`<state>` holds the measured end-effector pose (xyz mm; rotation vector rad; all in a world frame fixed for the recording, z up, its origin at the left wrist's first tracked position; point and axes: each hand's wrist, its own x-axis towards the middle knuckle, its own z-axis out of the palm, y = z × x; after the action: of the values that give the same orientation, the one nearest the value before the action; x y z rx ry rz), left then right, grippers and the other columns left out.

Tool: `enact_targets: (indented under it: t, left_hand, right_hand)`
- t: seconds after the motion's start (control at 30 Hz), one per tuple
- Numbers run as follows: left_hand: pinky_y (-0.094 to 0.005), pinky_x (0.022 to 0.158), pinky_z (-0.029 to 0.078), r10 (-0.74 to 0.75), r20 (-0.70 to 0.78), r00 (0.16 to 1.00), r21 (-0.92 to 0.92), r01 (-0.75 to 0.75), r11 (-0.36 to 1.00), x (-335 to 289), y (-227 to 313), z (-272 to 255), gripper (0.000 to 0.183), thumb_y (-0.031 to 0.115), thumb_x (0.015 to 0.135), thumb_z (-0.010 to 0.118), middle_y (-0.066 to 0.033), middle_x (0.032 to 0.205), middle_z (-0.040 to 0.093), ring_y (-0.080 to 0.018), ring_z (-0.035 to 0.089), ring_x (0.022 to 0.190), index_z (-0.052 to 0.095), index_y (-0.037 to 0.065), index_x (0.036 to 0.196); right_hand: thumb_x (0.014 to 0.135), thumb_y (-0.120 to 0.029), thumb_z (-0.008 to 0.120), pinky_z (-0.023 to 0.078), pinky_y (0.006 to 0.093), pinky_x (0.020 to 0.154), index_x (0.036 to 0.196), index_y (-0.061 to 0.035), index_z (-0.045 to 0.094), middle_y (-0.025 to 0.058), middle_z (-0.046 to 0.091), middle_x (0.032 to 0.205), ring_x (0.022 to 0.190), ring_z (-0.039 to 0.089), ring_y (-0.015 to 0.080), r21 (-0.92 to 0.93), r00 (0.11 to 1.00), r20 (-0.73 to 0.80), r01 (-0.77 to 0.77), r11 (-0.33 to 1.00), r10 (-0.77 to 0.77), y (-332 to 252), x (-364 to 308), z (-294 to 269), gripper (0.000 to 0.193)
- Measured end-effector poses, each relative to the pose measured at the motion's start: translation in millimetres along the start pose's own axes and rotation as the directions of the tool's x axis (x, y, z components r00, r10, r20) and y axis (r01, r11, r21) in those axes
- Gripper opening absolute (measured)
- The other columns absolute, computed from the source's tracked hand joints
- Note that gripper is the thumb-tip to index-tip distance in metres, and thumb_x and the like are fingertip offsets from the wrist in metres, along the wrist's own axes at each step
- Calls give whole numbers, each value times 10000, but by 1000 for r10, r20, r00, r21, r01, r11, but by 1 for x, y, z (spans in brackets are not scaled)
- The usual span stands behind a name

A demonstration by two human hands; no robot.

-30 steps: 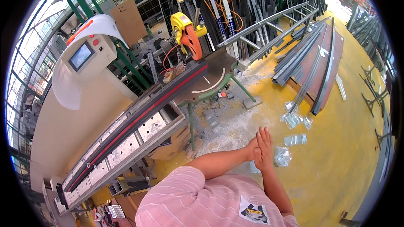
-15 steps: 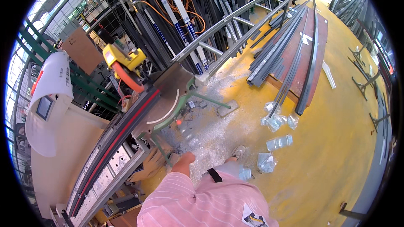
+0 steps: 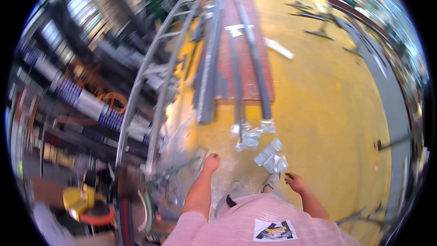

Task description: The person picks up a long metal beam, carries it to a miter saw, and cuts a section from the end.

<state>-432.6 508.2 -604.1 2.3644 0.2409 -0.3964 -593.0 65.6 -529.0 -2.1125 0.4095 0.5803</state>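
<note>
My left hand hangs in front of me over the floor, near the foot of a green stand; blur hides how its fingers lie, and nothing shows sticking out of it. On the other side, my right hand is held low beside crumpled clear plastic wrapping, apart from it. Its fingers are loosely bent and a little apart, with no object seen in them. Ahead, long dark metal profiles lie on a reddish board on the yellow floor.
A metal ladder-like roller frame runs along the left. Close by at lower left is a yellow cutting saw with an orange guard. Racked profiles stand behind the frame. Metal stands are at the right. A white strip lies beside the board.
My view has swung right, so the saw has shifted to the lower left and the board now lies straight ahead. My right hand has come into view; my left arm reaches further forward.
</note>
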Motion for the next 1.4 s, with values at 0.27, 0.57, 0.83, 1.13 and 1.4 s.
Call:
enact_targets:
  t: [0.27,0.57,0.83,1.13,1.4]
  left_hand:
    - [-318,703,536,77,296,952,-358,36,933,86,191,55,325,259,982,560,-107,927,737,-177,687,818,688,-3,1127]
    - [-384,645,492,-498,539,680,345,361,866,33,136,83,311,318,986,517,-46,935,669,-201,625,744,605,69,1149]
    - [-346,547,470,-620,478,622,161,632,758,164,286,201,342,260,984,533,-87,955,683,-168,604,673,565,39,1244]
    - [-341,690,549,-205,583,787,203,103,974,492,561,352,382,269,920,606,-137,880,728,-208,688,768,690,-25,1149]
    - [-339,789,556,208,482,851,-198,-125,972,673,859,384,361,231,970,554,-136,1012,744,-201,711,858,658,-21,1207]
  right_hand:
    - [936,-288,572,529,397,935,1321,-86,642,196,702,1193,1022,704,289,179,987,-159,13,984,16,51,94,-126,441]
    - [920,-74,485,371,369,399,793,-62,559,97,544,614,467,530,194,769,472,201,-619,160,858,426,-28,-179,148]
    - [900,-211,619,571,362,605,737,-54,735,62,732,708,575,695,181,137,621,31,-779,612,783,489,21,-275,254]
    - [892,-204,592,558,367,844,1277,-27,658,182,737,1054,876,732,235,271,932,-118,-301,914,342,203,392,-518,428]
    - [862,-140,606,553,348,693,1279,8,632,136,738,978,791,715,214,675,671,-387,-261,690,632,185,480,-772,443]
